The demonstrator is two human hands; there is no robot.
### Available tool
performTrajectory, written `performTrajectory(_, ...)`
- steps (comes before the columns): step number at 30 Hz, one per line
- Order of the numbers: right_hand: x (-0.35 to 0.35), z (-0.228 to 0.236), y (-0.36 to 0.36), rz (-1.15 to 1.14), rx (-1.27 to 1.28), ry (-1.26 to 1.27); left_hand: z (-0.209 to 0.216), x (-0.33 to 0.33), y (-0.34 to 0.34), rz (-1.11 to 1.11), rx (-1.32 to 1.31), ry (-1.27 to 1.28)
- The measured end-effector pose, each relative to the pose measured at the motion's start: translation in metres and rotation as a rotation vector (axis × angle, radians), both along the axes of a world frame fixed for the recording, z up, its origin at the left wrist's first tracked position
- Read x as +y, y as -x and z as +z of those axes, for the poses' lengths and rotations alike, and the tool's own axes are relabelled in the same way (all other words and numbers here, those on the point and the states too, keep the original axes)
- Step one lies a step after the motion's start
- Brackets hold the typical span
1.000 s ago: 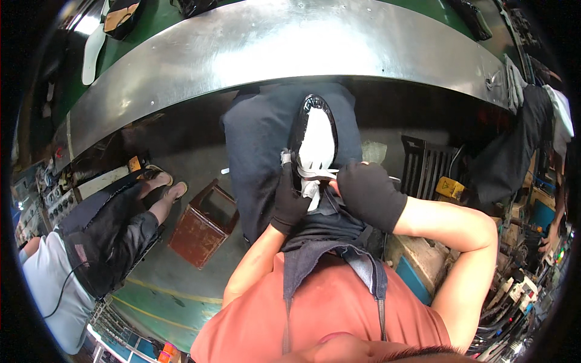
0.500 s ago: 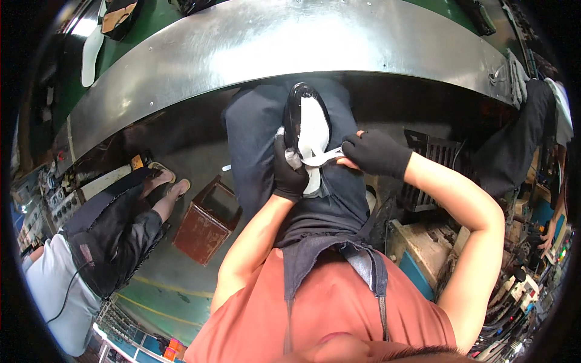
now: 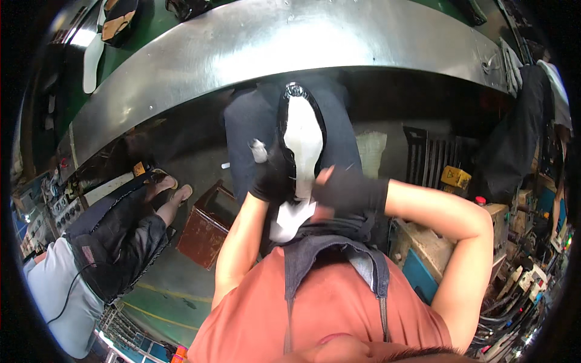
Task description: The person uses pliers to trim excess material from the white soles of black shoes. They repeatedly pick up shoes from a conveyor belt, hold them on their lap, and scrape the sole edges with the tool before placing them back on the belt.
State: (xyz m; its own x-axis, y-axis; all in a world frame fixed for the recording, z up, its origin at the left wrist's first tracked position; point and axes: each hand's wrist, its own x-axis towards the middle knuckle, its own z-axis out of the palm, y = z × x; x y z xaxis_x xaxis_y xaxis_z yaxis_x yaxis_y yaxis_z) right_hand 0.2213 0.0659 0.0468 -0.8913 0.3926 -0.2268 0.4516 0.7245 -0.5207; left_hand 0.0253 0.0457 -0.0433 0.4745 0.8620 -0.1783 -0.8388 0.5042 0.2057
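Note:
A glossy black shoe [image 3: 295, 90] lies sole-up over my lap, toe away from me, with a white sole-shaped layer [image 3: 304, 137] on its underside. My left hand [image 3: 273, 175], in a black fingerless glove, grips the shoe's left side near the heel. One whitish-wrapped fingertip sticks out to the left; blur softens the rest. Close by the heel's right side is my right hand [image 3: 345, 192], gloved the same way and blurred. Its closed fingers hold a floppy white strip [image 3: 292, 221], which hangs across the heel end towards my apron.
A metal bench edge [image 3: 290, 39] curves in front of my knees. A brown wooden stool [image 3: 203, 233] stands at left, near a seated person [image 3: 109, 242]. To the right are a dark slatted crate [image 3: 423, 157], a yellow object [image 3: 455, 177] and a worn box [image 3: 423, 245].
My right hand has moved down and left with the white strip, from mid-shoe to the heel end. My left hand has shifted slightly left and lower, one wrapped fingertip now off the shoe.

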Motion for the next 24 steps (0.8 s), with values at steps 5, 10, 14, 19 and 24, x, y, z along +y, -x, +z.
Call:
performTrajectory(5, -0.037, 0.012, 0.018, 0.037, 0.043, 0.100, -0.007, -0.003, 0.002, 0.029, 0.064, 0.051)
performTrajectory(10, -0.015, -0.010, -0.014, -0.200, -0.071, 0.214, -0.019, -0.007, 0.007, -0.120, 0.683, -0.213)
performTrajectory(14, -0.010, 0.003, -0.035, -0.353, -0.077, 0.233, -0.024, -0.006, 0.006, -0.191, 0.678, 0.029)
performTrajectory(19, 0.029, 0.031, -0.047, -0.545, -0.161, 0.494, 0.021, 0.012, -0.018, -0.098, 0.380, 0.179)
performTrajectory(24, 0.025, 0.036, -0.029, -0.537, -0.057, 0.040, -0.029, 0.003, -0.032, 0.124, 0.686, -0.017)
